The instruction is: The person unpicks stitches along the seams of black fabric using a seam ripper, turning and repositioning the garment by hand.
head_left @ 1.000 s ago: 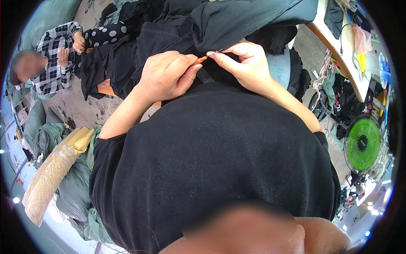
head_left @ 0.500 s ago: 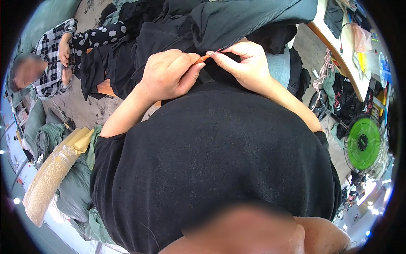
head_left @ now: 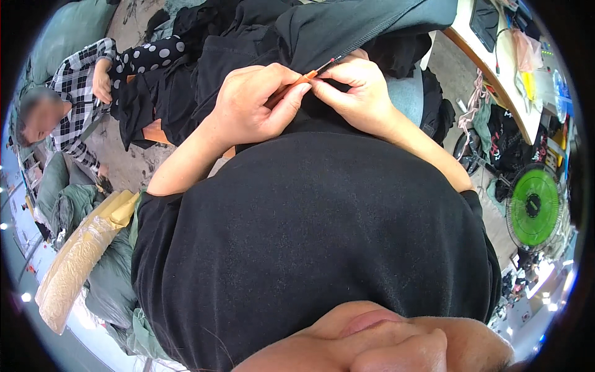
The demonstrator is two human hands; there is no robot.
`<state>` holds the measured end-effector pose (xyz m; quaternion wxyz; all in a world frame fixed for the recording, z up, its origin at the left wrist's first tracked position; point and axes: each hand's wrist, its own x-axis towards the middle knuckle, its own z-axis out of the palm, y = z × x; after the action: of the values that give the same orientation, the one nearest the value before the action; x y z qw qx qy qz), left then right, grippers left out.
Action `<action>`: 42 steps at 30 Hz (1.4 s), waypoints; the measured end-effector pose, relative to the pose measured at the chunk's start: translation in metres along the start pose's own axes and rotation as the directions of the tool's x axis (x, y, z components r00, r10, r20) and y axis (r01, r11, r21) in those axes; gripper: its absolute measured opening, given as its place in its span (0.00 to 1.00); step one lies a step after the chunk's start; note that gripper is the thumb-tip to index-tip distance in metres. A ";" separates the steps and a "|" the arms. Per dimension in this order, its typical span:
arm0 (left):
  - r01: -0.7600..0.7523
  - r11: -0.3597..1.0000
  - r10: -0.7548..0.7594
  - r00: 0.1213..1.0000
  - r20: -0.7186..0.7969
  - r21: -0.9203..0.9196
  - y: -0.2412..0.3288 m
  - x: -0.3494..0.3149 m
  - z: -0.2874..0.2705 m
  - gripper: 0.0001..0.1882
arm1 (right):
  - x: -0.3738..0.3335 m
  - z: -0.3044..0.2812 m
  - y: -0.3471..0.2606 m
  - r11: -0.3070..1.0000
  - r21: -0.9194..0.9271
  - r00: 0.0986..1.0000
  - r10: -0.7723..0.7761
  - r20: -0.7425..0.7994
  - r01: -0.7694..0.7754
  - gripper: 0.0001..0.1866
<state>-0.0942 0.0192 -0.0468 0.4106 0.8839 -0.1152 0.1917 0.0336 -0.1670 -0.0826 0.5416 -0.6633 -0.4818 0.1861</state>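
Nearest the camera, the person's black shirt (head_left: pixel 310 248) filled the lower middle of the view, with both bare forearms rising from it toward the far side. Just beyond the chest the two hands met. The left hand (head_left: pixel 251 105) was curled, its thumb and fingertips pinching the orange handle of a small slim tool (head_left: pixel 304 79), probably a seam ripper, so that the tip pointed away and to the right. The right hand (head_left: pixel 359 90) was closed in a pinch against the same spot, holding the edge of a dark grey-green garment (head_left: pixel 359 25). It seemed to keep the seam taut where the dark tip of the tool touched it. The hands touched each other, held close to the body, likely for steadiness in fine work.

The garment ran from the hands to the far right, draped over a heap of black clothes (head_left: pixel 204 62) lying further off. To the near left, a long tan bundle wrapped in clear film (head_left: pixel 80 260) lay on green sacks. At the far left, another person in a checked shirt (head_left: pixel 77 87) sat on the floor beside a black polka-dot fabric (head_left: pixel 145 56). On the right stood a green fan (head_left: pixel 534 208), and farther off a counter (head_left: pixel 489 68) carrying mixed clutter.
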 end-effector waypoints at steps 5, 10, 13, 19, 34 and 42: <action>0.008 1.000 -0.008 1.000 -0.015 -0.005 0.003 0.012 0.006 0.04 | -0.002 -0.004 0.001 0.990 -0.121 0.997 -0.077 -0.027 0.073 0.08; 0.106 0.992 -0.108 0.994 -0.019 -0.062 0.011 0.023 0.011 0.03 | -0.004 -0.006 -0.002 0.966 -0.239 0.995 -0.104 -0.009 0.098 0.05; 0.115 0.988 -0.122 0.991 -0.063 -0.107 0.010 0.028 0.018 0.03 | -0.004 -0.008 -0.001 0.965 -0.238 0.994 -0.105 0.018 0.106 0.04; 0.174 0.977 -0.171 0.985 0.037 -0.127 0.015 0.042 0.013 0.02 | -0.005 -0.009 -0.004 0.959 -0.257 0.992 -0.120 0.026 0.123 0.06; 0.189 0.959 -0.190 0.982 0.016 -0.209 0.014 0.075 0.019 0.02 | -0.002 -0.003 -0.003 0.954 -0.252 0.987 -0.150 0.055 0.159 0.02; 0.200 0.899 -0.223 0.975 -0.014 -0.390 0.018 0.094 0.031 0.02 | -0.002 0.002 0.000 0.976 -0.190 0.995 -0.098 0.035 0.103 0.03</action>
<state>-0.0081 -0.0203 -0.0120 0.5982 0.7869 -0.0420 0.1453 0.0311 -0.1675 -0.0844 0.4778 -0.6846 -0.5373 0.1196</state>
